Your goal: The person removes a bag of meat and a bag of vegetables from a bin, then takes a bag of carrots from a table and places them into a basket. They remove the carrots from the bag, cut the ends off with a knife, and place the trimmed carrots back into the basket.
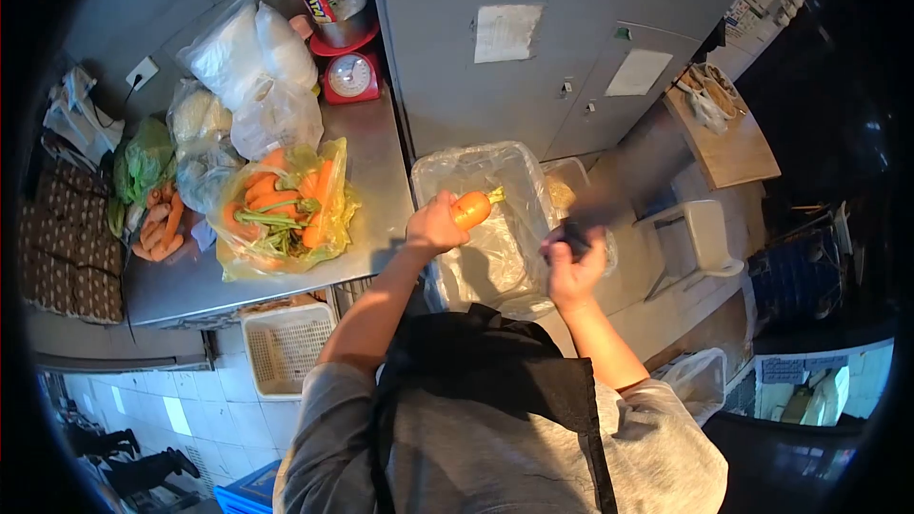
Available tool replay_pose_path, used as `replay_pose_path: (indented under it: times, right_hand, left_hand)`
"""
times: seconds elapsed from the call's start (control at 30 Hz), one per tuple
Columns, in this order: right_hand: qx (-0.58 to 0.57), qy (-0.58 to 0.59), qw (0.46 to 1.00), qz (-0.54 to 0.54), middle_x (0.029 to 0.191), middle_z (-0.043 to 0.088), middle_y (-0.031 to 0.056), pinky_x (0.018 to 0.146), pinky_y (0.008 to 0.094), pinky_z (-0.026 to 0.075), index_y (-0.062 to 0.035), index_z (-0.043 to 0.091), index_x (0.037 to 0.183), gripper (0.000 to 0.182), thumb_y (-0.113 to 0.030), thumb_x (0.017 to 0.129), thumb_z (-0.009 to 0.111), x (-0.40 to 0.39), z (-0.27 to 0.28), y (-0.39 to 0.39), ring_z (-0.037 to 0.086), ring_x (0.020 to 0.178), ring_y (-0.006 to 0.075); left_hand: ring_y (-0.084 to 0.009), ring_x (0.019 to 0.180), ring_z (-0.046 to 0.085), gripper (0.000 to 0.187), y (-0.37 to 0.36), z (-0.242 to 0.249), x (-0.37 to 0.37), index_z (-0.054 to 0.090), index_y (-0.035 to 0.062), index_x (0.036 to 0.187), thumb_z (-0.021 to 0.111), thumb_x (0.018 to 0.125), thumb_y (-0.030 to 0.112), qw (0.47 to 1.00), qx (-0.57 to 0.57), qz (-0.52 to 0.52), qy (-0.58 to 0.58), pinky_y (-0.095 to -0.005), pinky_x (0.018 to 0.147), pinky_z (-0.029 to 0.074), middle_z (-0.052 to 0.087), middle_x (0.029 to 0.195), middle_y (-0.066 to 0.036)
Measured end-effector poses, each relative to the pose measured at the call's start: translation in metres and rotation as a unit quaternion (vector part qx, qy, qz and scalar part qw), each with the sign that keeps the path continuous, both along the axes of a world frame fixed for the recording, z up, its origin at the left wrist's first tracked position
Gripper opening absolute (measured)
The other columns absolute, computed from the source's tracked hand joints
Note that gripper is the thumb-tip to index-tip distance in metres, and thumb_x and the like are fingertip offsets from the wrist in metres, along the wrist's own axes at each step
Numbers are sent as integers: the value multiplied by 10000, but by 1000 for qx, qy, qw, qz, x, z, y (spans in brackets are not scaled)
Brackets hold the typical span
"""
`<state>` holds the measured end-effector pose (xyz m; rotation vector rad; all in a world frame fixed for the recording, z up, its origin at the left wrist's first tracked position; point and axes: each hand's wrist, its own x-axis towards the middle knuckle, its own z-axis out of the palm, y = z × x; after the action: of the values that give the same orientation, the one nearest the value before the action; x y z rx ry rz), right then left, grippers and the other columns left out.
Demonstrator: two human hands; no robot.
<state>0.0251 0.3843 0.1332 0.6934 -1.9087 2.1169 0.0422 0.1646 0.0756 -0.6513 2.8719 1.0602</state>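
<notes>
Over the tub (481, 262), a carrot (471, 210) is pinched by left fingers (444, 206), a tool (575, 236) (maybe a knife) by right fingers (597, 242). Skin could be cut by slips.

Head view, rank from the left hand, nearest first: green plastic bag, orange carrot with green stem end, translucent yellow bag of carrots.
From the left hand:
1. Orange carrot with green stem end: in the grip.
2. Translucent yellow bag of carrots: left, on the metal counter.
3. Green plastic bag: farther left.
</notes>
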Motion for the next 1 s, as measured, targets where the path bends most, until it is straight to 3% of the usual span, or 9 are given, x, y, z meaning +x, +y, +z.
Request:
replay_pose_path:
  times: [0.07, 0.1, 0.13, 0.2, 0.27, 0.57, 0.63, 0.83, 1.0]
  right_hand:
    - [-26, 90, 994, 62, 742, 573, 58, 585, 225, 453, 9, 513, 937, 213, -141, 848, 634, -11, 6, 6, 551, 636, 118]
    - [-134, -57, 989, 34, 724, 563, 59, 600, 230, 458, 9, 524, 931, 198, -112, 835, 647, -2, -14, -5, 544, 623, 126]
    - [173, 73, 979, -77, 727, 613, 123, 626, 323, 500, 28, 542, 927, 299, -246, 850, 632, -5, -26, -1, 613, 648, 230]
    - [576, -76, 813, 43, 787, 638, 228, 696, 442, 498, 43, 557, 927, 462, -409, 838, 598, -13, -95, 17, 636, 768, 377]
    - [646, -137, 744, 97, 861, 604, 313, 757, 500, 465, 58, 570, 995, 511, -424, 827, 596, -4, -135, 43, 590, 855, 446]
    - [689, -62, 706, 153, 831, 621, 282, 694, 462, 482, 51, 584, 903, 545, -477, 784, 646, -26, -209, 93, 604, 837, 436]
    - [728, -81, 665, 143, 739, 624, 249, 608, 437, 491, 55, 576, 862, 541, -476, 787, 647, -20, -206, 79, 630, 706, 385]
    - [754, -163, 612, 176, 568, 577, 168, 422, 369, 460, 68, 557, 813, 482, -407, 793, 642, 0, -171, 42, 584, 448, 256]
    - [756, -133, 622, 154, 575, 577, 179, 397, 370, 445, 51, 556, 817, 447, -390, 793, 631, 14, -145, 11, 572, 429, 268]
  left_hand:
    - [-312, 995, 584, 598, 4, -4, 2, 477, 93, 1087, 739, 568, 230, 999, -3, 4, 34, -385, 828, 466, 615, 1024, -129]
    - [-310, 1000, 582, 597, 5, -2, 2, 476, 99, 1089, 740, 569, 225, 999, -3, 5, 39, -385, 831, 465, 612, 1030, -125]
    - [-308, 1005, 579, 595, 8, 1, 2, 476, 104, 1090, 742, 570, 220, 999, -3, 8, 43, -386, 834, 464, 609, 1037, -121]
    - [-306, 1008, 577, 597, 15, 5, 6, 474, 113, 1092, 745, 570, 213, 998, -1, 20, 54, -388, 835, 464, 605, 1044, -116]
    - [-306, 1004, 578, 601, 15, 13, 9, 472, 122, 1096, 750, 569, 209, 996, -7, 45, 72, -389, 831, 466, 602, 1046, -113]
    - [-330, 928, 592, 593, -18, -26, 175, 495, 74, 1110, 737, 580, 182, 973, 156, 41, 163, -385, 804, 462, 606, 962, -162]
    - [-320, 951, 592, 628, -39, -16, 242, 495, 51, 1122, 756, 570, 200, 963, 230, 138, 4, -382, 823, 458, 607, 990, -164]
    - [-326, 970, 579, 680, -90, -180, 389, 458, 52, 1131, 785, 577, 272, 846, 213, 484, -70, -397, 828, 456, 594, 1020, -168]
    - [-349, 1032, 542, 577, -121, -270, 397, 441, 80, 1168, 709, 685, 248, 832, 134, 530, -90, -433, 866, 447, 539, 1126, -178]
